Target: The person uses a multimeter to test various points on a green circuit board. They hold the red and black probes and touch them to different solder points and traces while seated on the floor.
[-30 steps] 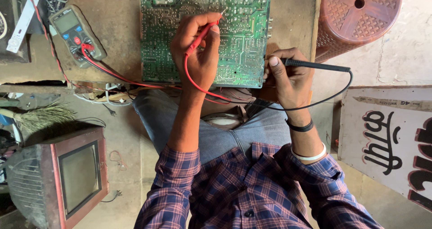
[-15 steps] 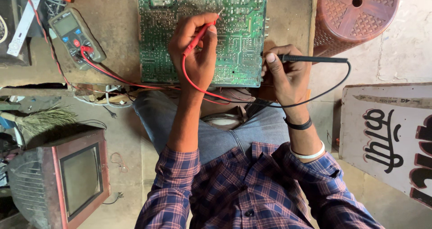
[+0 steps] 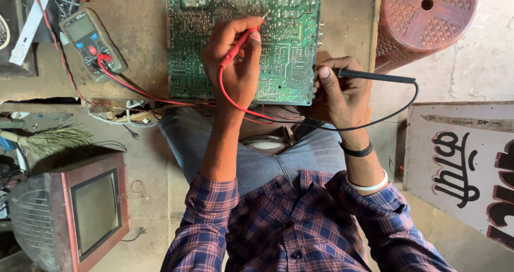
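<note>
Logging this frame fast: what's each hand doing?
Left hand: closed, holding the red probe on the circuit board.
Right hand: closed, holding the black probe.

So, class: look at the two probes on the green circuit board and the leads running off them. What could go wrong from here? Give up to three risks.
1. The red probe tip sits among dense solder points on the circuit board; a slip might bridge two of them.
2. The red lead loops under the left hand; a snag could tug the multimeter.
3. The black probe, held by the right hand, touches only the board's edge and could slide off.
</note>
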